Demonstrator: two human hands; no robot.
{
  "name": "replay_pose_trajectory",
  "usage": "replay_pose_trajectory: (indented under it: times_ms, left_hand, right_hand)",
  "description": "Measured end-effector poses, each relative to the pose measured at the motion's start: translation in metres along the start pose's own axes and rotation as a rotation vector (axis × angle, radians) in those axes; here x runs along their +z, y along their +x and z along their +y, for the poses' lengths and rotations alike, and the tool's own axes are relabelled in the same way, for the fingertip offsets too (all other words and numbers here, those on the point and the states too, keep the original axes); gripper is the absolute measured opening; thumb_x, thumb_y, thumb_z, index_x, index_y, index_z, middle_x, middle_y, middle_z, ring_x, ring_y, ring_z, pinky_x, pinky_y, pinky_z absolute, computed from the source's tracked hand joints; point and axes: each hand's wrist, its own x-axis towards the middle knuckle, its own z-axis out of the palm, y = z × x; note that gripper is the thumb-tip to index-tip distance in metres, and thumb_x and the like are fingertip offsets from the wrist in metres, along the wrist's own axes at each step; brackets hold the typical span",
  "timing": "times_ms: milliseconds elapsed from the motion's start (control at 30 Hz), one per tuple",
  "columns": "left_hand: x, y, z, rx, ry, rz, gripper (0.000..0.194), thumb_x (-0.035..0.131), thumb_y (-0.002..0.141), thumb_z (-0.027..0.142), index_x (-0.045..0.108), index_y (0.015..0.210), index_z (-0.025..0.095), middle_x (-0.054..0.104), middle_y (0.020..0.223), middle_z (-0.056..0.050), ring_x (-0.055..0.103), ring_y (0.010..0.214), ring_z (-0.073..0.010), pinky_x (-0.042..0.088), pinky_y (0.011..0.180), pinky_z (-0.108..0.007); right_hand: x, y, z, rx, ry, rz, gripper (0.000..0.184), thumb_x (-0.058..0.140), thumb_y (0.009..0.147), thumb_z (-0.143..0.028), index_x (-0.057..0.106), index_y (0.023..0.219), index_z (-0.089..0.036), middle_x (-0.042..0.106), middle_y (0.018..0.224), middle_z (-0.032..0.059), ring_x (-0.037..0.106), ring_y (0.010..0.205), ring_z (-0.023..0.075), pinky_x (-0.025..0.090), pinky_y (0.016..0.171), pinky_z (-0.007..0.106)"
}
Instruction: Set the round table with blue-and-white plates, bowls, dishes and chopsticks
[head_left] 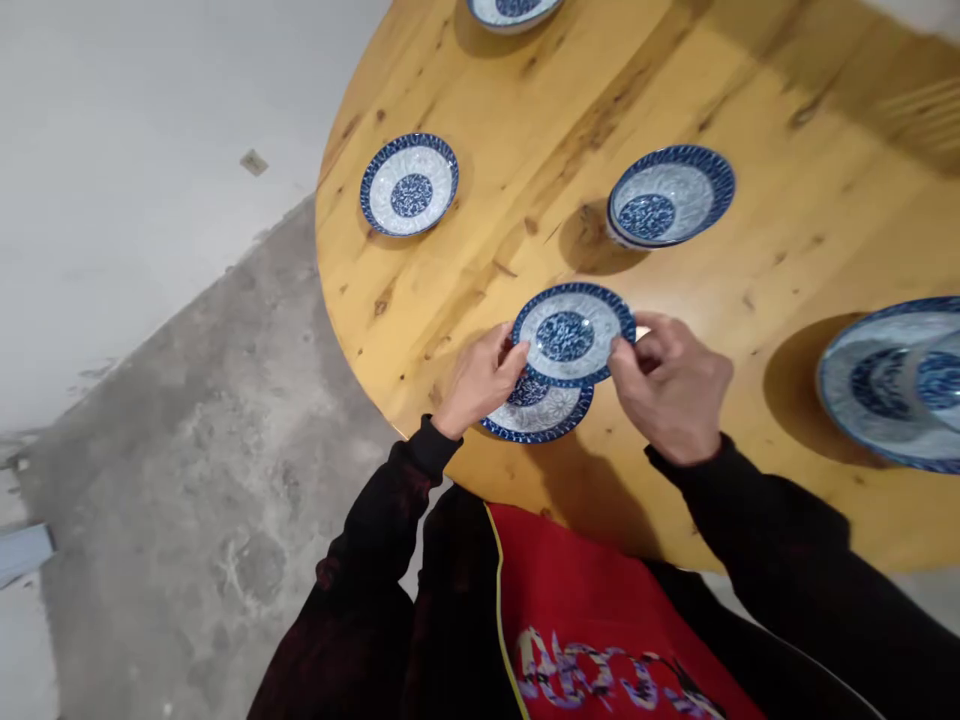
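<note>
Two hands work over a round wooden table (750, 130). The left hand (480, 380) and the right hand (671, 385) hold a blue-and-white plate (570, 335) between them by opposite sides of its rim. The left fingers (514, 350) are closed on the rim, and the right fingers (626, 355) curl around the other side in a firm grip. The held plate sits just in from the table's near edge and overlaps a second plate (536, 415) at its seven o'clock; I cannot tell whether the two touch. From the held plate, a small dish (409, 185) lies at ten o'clock, a tilted bowl (670, 195) at one o'clock, and a larger dish (885, 385) at three o'clock, cut off by the picture's edge. Another dish (514, 10) shows at twelve o'clock, also cut off. Black sleeves (757, 510) lead back to a red apron (600, 620) at six o'clock, and a concrete floor (187, 420) spreads at nine o'clock.
</note>
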Motion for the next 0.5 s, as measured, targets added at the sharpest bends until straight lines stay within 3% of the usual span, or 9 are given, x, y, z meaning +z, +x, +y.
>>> replay_pose_trajectory:
  times_ms: [200,500]
  left_hand:
    - [-0.003,-0.024,-0.016,-0.003,0.292,-0.055,0.023,0.046,0.103,0.023,0.056,0.082,0.021,0.068,0.078,-0.003,0.067,0.083,-0.0207,0.048,0.077,-0.031]
    - [-0.006,-0.014,-0.03,0.003,0.389,-0.173,0.025,0.045,0.102,0.021,0.062,0.085,0.019,0.074,0.087,-0.008,0.068,0.088,-0.022,0.047,0.079,-0.032]
  right_hand:
    - [0.023,-0.05,0.009,0.088,-0.013,-0.115,0.038,0.054,0.086,-0.042,0.07,0.109,-0.016,0.054,0.055,-0.0026,0.058,0.055,0.0202,0.045,0.064,0.032]
    - [0.042,-0.067,0.026,0.17,-0.023,-0.174,0.042,0.054,0.087,-0.049,0.065,0.111,-0.016,0.057,0.057,-0.0012,0.058,0.056,0.0223,0.049,0.066,0.035]
